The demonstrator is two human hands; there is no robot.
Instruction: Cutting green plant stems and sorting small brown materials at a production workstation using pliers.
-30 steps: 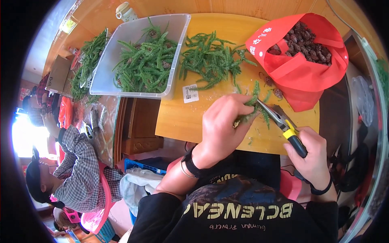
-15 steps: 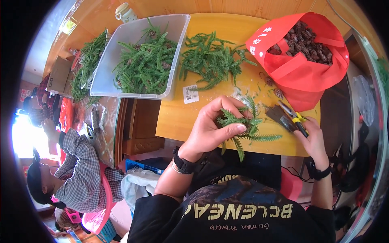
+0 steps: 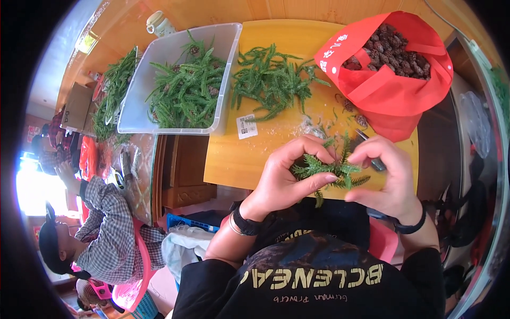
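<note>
My left hand pinches a green pine sprig between thumb and fingers, above the near edge of the yellow table. Close by on its right, my right hand is open, thumb and fingers curved apart around the sprig's right side. Whether its fingertips touch the needles I cannot tell. Behind the right hand lie pliers, mostly hidden. Farther back, loose green sprigs are heaped on the table. At the right, a red bag holds many brown pine cones.
A clear plastic bin of sprigs with cones stands left of the heap. A white label and two loose cones lie on the table. At the left, a person in a checked shirt sits by another table with greenery.
My right hand has let go of the pliers, now on the table, and moved left to the sprig. My left hand still holds the sprig, slightly farther right.
</note>
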